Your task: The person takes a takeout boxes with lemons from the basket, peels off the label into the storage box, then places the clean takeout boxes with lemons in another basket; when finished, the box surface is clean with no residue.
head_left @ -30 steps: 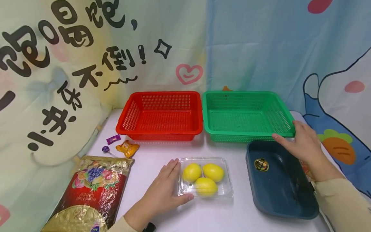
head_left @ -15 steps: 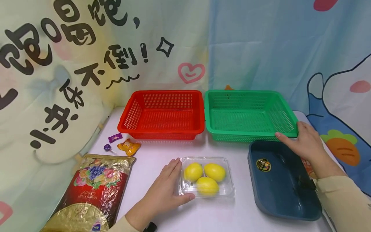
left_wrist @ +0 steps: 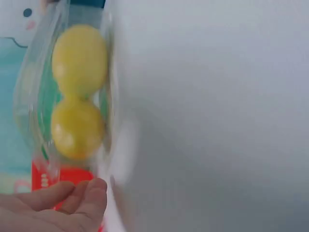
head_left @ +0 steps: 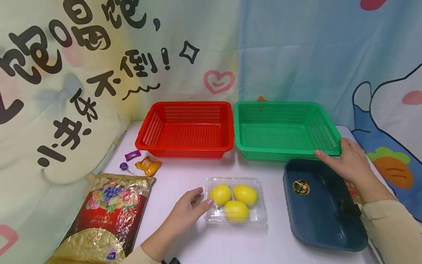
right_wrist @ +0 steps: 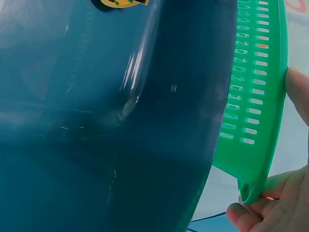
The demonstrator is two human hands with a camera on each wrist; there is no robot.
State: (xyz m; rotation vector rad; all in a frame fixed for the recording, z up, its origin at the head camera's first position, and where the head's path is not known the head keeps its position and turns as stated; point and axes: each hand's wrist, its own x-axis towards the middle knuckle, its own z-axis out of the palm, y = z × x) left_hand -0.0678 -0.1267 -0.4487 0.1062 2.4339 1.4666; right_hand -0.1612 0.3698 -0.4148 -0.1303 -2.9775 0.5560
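Note:
A clear plastic box with three lemons sits in the middle of the white table. My left hand is at its left side, fingers loosely bent, thumb tip by the box's edge; whether it touches is unclear. The left wrist view shows two of the lemons, blurred, beyond the fingertips. At the back right, my right hand grips the near right corner of a green plastic basket. In the right wrist view the thumb lies along the rim and the other fingers bend round the corner.
Left of the green basket stands a red basket. A dark blue tub stands below my right hand. On the left lie a candy bag, an orange packet, a lollipop and a purple sweet.
My left hand has come away from along the box's left side, and its fingers are more bent. The right hand stays at the basket corner. The head view has shifted slightly.

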